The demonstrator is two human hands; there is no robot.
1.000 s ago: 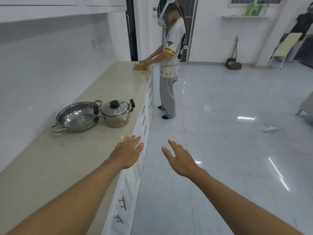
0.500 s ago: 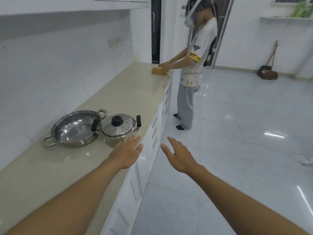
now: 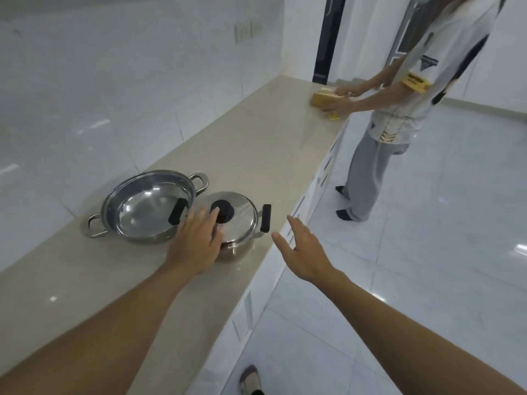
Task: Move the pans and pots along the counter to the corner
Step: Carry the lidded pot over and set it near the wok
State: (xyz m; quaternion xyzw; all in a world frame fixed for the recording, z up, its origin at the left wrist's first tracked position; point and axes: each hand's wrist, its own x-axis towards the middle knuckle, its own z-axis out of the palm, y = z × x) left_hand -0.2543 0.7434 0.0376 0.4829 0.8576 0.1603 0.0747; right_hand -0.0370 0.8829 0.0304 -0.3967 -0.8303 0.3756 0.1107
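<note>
A shallow steel pan (image 3: 148, 209) with two loop handles sits on the beige counter (image 3: 251, 155). Touching its right side stands a small steel pot (image 3: 242, 223) with a lid, a black knob and black side handles. My left hand (image 3: 196, 243) hovers open over the pot's near left side, fingertips by the knob, covering part of the lid. My right hand (image 3: 302, 249) is open in the air just off the counter's front edge, a little right of the pot's right handle. Neither hand holds anything.
Another person (image 3: 399, 109) stands farther along the counter with both hands on a tan box (image 3: 323, 98). White tiled wall runs along the counter's left. White drawers line the counter front. My foot (image 3: 249, 379) shows on the tiled floor.
I have come closer to the pot and pan. Both hands reached forward; my left hand now overlaps the pot's lid and my right hand is beside its right handle.
</note>
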